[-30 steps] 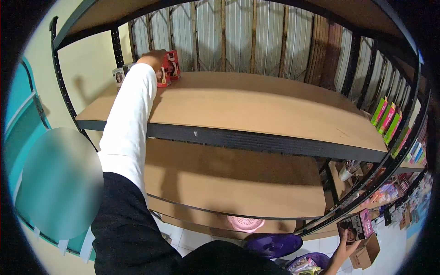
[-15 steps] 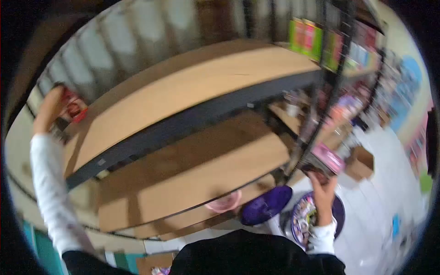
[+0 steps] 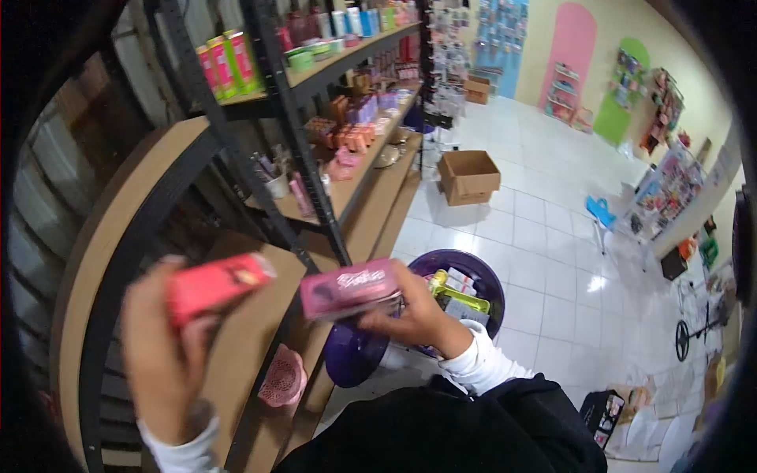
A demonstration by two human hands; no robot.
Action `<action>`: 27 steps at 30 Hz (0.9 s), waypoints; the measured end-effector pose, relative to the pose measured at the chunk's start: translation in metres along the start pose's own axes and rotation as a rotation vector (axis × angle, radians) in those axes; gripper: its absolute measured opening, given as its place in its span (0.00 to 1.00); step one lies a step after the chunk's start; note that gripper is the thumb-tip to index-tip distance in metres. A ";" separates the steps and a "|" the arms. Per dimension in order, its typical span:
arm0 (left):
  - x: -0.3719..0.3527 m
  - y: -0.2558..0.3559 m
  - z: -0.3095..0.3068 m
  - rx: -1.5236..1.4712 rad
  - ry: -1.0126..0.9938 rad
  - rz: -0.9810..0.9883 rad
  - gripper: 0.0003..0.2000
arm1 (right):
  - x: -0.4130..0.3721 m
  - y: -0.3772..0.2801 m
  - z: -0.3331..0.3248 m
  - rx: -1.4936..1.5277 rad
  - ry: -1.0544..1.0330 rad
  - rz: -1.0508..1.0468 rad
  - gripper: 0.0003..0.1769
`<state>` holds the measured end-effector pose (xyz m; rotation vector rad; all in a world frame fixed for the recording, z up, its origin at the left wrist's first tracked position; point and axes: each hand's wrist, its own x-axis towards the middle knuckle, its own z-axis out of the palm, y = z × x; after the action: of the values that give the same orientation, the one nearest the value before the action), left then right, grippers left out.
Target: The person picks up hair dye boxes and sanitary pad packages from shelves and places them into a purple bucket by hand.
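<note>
My left hand [image 3: 162, 355], somewhat smeared by motion, grips a small red box [image 3: 217, 288] in front of the shelf. Held in my right hand [image 3: 422, 315] is a pink-mauve box [image 3: 351, 290] with white lettering on its side. The two boxes are close together but apart. Behind my right wrist stands a purple tub [image 3: 499, 303] with assorted packaged goods and a yellow-green item [image 3: 467, 299] in it. Below the pink-mauve box lies a purple lid or basin [image 3: 347, 363], partly hidden.
A pink perforated basket [image 3: 284, 380] sits low by the shelf boards. Black shelf posts [image 3: 288, 118] rise ahead, with pink-and-green tubes [image 3: 229, 63] and cosmetics beyond. An open cardboard box [image 3: 469, 177] stands on the white tiled floor [image 3: 544, 260].
The view has swung right. My left hand has brought the red box from the far left end of the upper shelf toward my right hand. My right hand still holds the pink-mauve box.
</note>
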<state>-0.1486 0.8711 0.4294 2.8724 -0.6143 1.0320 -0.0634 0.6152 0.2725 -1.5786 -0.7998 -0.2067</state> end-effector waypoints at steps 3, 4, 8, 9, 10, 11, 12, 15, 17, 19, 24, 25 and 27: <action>0.006 0.036 0.078 -0.340 -0.166 -0.003 0.24 | -0.009 0.015 -0.025 -0.011 -0.139 -0.148 0.32; 0.007 0.049 0.097 -0.528 -0.211 -0.063 0.24 | -0.015 0.020 -0.031 -0.006 -0.137 -0.164 0.32; 0.008 0.076 0.183 -0.964 -0.319 -0.151 0.27 | -0.052 0.061 -0.053 0.242 -0.116 0.043 0.33; 0.008 0.080 0.208 -1.002 -0.322 -0.147 0.27 | -0.061 0.059 -0.062 0.297 -0.132 0.309 0.34; 0.010 0.088 0.228 -1.046 -0.339 -0.187 0.26 | -0.068 0.058 -0.071 0.347 -0.154 0.575 0.35; 0.009 0.095 0.247 -1.128 -0.345 -0.226 0.23 | -0.076 0.071 -0.076 0.393 -0.112 0.621 0.37; 0.007 0.101 0.269 -1.150 -0.345 -0.249 0.15 | -0.086 0.084 -0.081 0.436 -0.068 0.668 0.39; 0.005 0.115 0.315 -1.409 -0.383 -0.623 0.16 | -0.116 0.138 -0.101 0.605 0.146 0.780 0.44; 0.008 0.121 0.332 -1.402 -0.373 -0.740 0.19 | -0.125 0.164 -0.116 0.706 0.361 0.825 0.43; -0.004 0.124 0.346 -1.412 -0.438 -0.723 0.19 | -0.137 0.203 -0.138 0.645 0.403 0.830 0.43; -0.078 0.125 0.395 -1.317 -0.668 -0.823 0.22 | -0.215 0.329 -0.170 0.419 0.284 1.042 0.39; -0.103 0.127 0.416 -1.332 -0.690 -0.897 0.21 | -0.263 0.394 -0.167 0.319 0.206 1.079 0.36; -0.144 0.130 0.430 -1.362 -0.708 -1.020 0.18 | -0.292 0.430 -0.156 0.246 0.121 1.087 0.34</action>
<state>-0.0374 0.7345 -0.0083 1.6843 0.2011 -0.4669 0.0253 0.3775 -0.2066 -1.5382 0.1905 0.5588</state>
